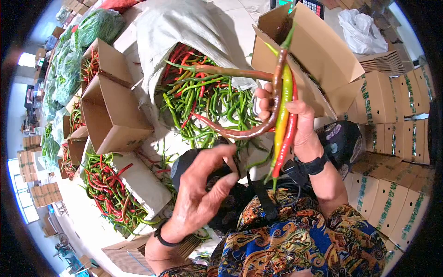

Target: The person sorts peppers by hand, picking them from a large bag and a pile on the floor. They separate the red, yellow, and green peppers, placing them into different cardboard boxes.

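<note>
My right hand [302, 123] is closed around several long chili peppers [283, 106]. Among them are a yellow-green one, a bright red one and brownish-red ones, one of them strongly curved toward the left. Lower and to the left, my left hand [203, 189] is open and holds nothing; its thumb and curled fingers are apart. Beyond both hands, a white woven sack [180, 23] lies with its mouth toward me. Green and red chili peppers [221, 101] spill out of it. A cardboard box [332, 60] stands open just behind my right hand.
Open cardboard boxes [115, 111] stand at the left, with a heap of red and green peppers [110, 194] nearer me. Printed cartons [387, 198] are stacked along the right. A white plastic bag [362, 32] and a scale [309, 7] are at the back. Green-filled bags [69, 74] line the far left.
</note>
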Available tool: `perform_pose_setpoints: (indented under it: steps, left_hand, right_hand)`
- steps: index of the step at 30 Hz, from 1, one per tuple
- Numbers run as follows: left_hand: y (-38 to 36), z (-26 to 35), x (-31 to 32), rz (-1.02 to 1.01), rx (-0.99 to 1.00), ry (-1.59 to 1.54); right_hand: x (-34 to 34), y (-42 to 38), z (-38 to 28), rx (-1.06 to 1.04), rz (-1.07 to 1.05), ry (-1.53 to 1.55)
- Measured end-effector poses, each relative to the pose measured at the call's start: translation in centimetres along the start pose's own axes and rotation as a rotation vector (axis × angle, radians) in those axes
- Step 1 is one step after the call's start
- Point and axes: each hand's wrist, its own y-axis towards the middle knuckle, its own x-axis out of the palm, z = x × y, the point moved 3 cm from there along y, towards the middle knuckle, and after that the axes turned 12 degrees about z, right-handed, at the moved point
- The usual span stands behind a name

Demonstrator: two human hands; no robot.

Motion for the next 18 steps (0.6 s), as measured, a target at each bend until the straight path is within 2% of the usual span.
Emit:
perform_pose_setpoints:
  steps: [1,3,4,8,9,13,15,17,18]
  left_hand:
    - [-0.5,-0.7,0.4,0.035,0.078,-0.029]
    - [-1.1,-1.6,1.2,0.072,0.099,-0.029]
    - [-1.0,-2.2,1.5,0.059,0.035,-0.075]
    - [0.7,-2.2,3.2,0.145,-0.066,-0.417]
    - [1.4,-2.6,4.1,0.271,-0.052,-0.513]
    - [5.2,-2.5,6.5,0.342,-0.140,-0.767]
    - [7.3,-2.7,7.7,0.142,-0.149,-0.892]
    - [8.8,-4.0,8.7,0.109,-0.106,-0.865]
    - [8.7,-3.7,9.1,0.192,-0.122,-0.818]
  right_hand:
    - [0.3,-0.6,-0.4,-0.016,0.053,-0.022]
    - [0.6,-1.6,-0.8,-0.040,0.087,-0.067]
    - [0.7,-2.0,-0.8,-0.036,0.151,-0.120]
    - [0.1,-3.1,-0.8,0.034,0.082,-0.132]
    - [-0.1,-3.5,-0.8,0.039,0.071,-0.161]
    - [-0.6,-4.7,-0.8,0.088,0.053,-0.249]
    - [-0.8,-5.2,-0.6,0.156,0.046,-0.275]
    - [-0.3,-5.2,-0.3,0.121,0.042,-0.207]
    - [-0.8,-5.2,-0.2,0.113,0.074,-0.181]
